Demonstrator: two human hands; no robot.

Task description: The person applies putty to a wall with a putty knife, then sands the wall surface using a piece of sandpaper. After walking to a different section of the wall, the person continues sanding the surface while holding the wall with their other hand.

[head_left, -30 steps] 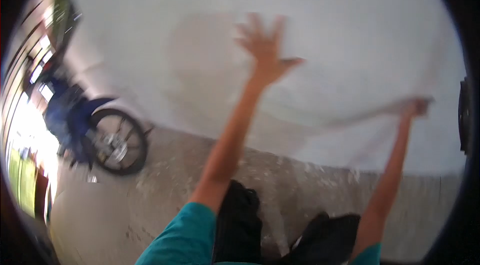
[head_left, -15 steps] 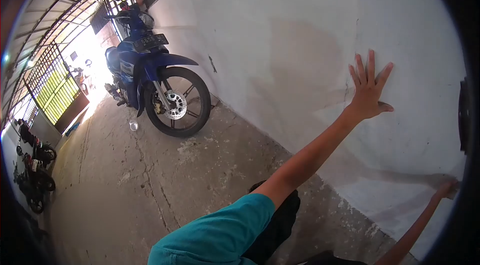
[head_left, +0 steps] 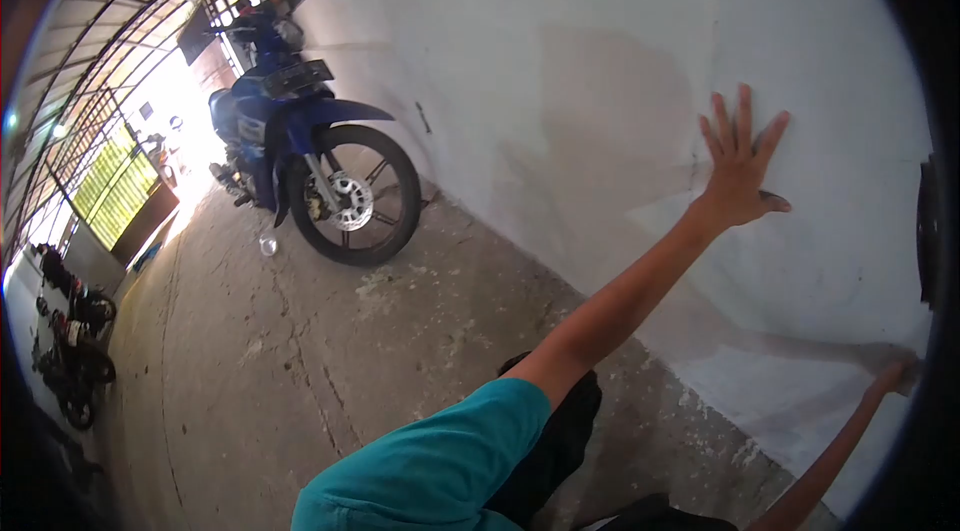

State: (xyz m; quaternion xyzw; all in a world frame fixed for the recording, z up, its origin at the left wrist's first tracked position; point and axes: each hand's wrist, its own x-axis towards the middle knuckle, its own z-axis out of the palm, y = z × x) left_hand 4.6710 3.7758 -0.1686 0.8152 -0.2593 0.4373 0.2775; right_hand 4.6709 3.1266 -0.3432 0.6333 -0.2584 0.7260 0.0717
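My left hand (head_left: 742, 163) lies against the white wall (head_left: 470, 81), its fingers spread and nothing in it. The arm, in a teal sleeve (head_left: 430, 451), stretches out straight from the bottom of the view. Lower down, at the far right edge, my right hand (head_left: 897, 375) is up against the same wall. Its fingers are lost in the dark rim of the picture.
A blue motorcycle (head_left: 300, 121) stands along the wall on the concrete floor (head_left: 240, 361). Near its front wheel sits a small clear cup (head_left: 268, 246). Darker motorcycles (head_left: 75, 361) are at the left, below a metal gate (head_left: 110, 191). A dark object (head_left: 927, 231) edges the wall at right.
The view has shifted slightly and blurred a little. Both hands stay at about the same places on the wall.
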